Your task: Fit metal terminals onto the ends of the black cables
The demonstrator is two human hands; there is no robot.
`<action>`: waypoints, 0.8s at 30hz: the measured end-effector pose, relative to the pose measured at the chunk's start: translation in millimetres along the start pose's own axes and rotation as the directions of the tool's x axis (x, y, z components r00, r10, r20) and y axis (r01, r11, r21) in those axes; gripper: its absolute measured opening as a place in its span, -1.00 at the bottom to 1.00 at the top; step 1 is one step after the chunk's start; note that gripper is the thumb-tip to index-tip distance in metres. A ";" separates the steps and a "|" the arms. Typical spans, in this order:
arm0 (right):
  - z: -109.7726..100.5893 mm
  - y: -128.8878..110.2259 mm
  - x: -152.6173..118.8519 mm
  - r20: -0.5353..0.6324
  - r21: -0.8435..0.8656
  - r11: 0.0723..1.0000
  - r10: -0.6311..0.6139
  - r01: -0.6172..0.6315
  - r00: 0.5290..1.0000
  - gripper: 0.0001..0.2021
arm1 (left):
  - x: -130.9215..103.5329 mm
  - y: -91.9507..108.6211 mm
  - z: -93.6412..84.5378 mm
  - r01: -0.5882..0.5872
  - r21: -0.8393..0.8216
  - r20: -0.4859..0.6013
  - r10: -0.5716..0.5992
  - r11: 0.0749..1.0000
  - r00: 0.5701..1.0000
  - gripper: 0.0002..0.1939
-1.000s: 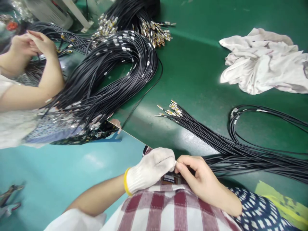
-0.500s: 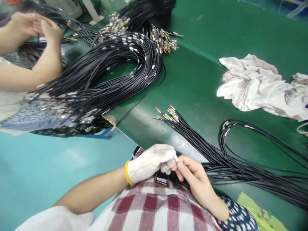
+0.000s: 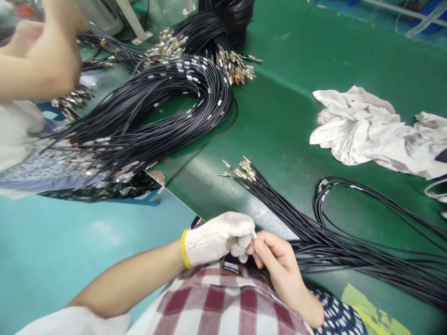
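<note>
Lifted since half a second ago, a co-worker's arm [image 3: 45,67] bends upward, while by the near edge of the green surface [image 3: 279,116] gloved left hand [image 3: 218,237] and bare right hand [image 3: 281,260] pinch a small white piece [image 3: 254,236] between closed fingertips.

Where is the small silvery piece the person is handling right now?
In the head view, below and slightly right of centre, the small silvery piece is between the gloved left hand and the bare right hand, above the checked garment.
</note>
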State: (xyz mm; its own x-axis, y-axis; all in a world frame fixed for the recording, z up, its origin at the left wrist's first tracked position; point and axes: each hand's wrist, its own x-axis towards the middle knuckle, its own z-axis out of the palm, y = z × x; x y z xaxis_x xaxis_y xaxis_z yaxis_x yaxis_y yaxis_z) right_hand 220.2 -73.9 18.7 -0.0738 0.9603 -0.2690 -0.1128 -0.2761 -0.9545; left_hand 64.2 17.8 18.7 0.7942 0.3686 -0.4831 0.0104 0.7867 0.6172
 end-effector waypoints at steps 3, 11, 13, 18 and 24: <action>-0.3 -0.6 -1.0 0.004 -0.029 1.000 -0.004 0.004 1.000 -0.64 | -1.9 2.5 -0.8 0.005 0.048 0.003 -0.005 0.999 1.000 -0.62; -0.8 1.8 -1.7 -0.003 -0.006 1.000 -0.015 0.015 1.000 -0.67 | 0.8 4.1 -2.0 0.014 0.025 0.056 -0.016 1.000 0.998 -0.63; -0.7 3.2 -2.2 -0.011 0.019 1.000 -0.003 0.004 1.000 -0.67 | 3.1 4.5 -1.7 0.022 0.031 0.059 -0.024 0.999 0.998 -0.63; -1.7 7.6 -4.6 -0.026 0.070 0.997 0.020 -0.018 0.999 -0.66 | 8.5 7.0 1.5 0.008 0.001 0.049 -0.008 1.000 0.999 -0.60; -2.3 13.5 -5.2 -0.057 0.093 0.995 0.036 -0.031 0.998 -0.67 | 11.0 8.9 3.7 0.019 -0.036 0.061 -0.017 0.999 0.998 -0.58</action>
State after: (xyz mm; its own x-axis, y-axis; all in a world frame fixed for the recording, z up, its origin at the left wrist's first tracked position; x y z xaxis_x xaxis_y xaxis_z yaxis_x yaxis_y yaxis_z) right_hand 221.4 -82.5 6.9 -0.0216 0.9504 -0.3102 -0.2024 -0.3080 -0.9296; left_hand 75.2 27.1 21.2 0.8295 0.3241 -0.4549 0.0041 0.8109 0.5852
